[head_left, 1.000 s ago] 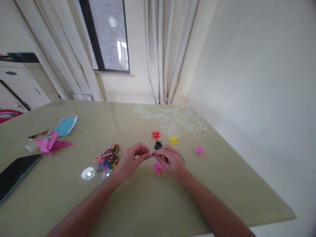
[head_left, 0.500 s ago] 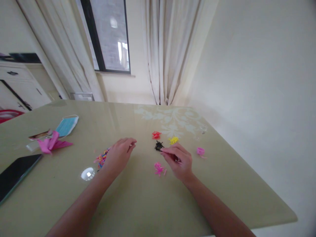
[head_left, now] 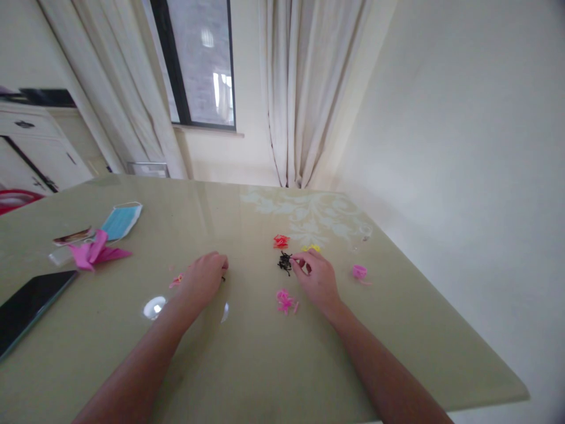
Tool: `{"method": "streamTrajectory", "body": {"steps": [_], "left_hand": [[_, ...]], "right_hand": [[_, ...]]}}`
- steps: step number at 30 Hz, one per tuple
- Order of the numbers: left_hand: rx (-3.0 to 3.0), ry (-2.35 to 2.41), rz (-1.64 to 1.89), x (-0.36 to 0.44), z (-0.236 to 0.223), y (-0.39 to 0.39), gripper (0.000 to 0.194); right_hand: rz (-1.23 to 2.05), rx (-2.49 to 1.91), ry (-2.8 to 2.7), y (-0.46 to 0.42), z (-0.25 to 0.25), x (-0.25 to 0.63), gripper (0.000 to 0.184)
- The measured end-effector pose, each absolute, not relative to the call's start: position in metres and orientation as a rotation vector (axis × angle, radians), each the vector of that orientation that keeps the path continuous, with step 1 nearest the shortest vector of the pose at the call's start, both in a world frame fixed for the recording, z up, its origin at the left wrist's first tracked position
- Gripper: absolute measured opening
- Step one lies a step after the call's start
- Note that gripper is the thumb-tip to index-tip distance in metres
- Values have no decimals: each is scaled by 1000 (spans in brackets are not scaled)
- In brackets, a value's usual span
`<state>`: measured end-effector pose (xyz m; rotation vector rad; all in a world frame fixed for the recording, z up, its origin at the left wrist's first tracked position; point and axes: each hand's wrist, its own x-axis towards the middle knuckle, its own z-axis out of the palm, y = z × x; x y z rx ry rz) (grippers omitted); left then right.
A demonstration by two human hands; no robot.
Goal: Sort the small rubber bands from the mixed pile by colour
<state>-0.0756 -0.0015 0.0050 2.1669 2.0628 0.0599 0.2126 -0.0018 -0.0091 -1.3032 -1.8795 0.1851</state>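
Possibly the main risk is stray pieces: the right hand (head_left: 315, 277) has its thumb and forefinger tips close together at the right edge of the pile of small black elastic-looking bands (head_left: 285, 262), and a flick or sticky fingertip could drag some out. Whether a band is pinched there, I cannot tell. The heap of small bright-red bands (head_left: 281, 241) lies just beyond on the far side, so a loose push might mix colours; the small yellow bands (head_left: 311, 248), partly behind the knuckles, could be brushed too, as could the small pink bands (head_left: 285, 300) on the near side. The left hand (head_left: 200, 280) is curled on the left over small pinkish and orange bands (head_left: 176, 280); its grip is hidden.

The glossy beige-green tabletop (head_left: 247, 365) looks slick, so bands may slide. Beyond are cream fabric curtains (head_left: 300, 88), a dark-framed window (head_left: 205, 65) and a plain pale wall (head_left: 463, 147) at right.
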Motion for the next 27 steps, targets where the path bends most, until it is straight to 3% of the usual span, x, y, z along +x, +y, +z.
{"method": "streamTrajectory", "body": {"steps": [8,12,17,27], "left_hand": [[2256,2024,462,-66,10,-4,34],[2148,1995,703,-66,9,-1,38],[2021,1747,946,-67,7,3,27],[1923,1834,1042,-66,8,4,23]], "right_hand": [[12,-1457,-2033,15,-23,209,15],[121,-1399,-1983,13,-21,209,17],[289,-1207,-1933,0,-17,203,16],[337,-1081,-1902,-13,-15,196,13]]}}
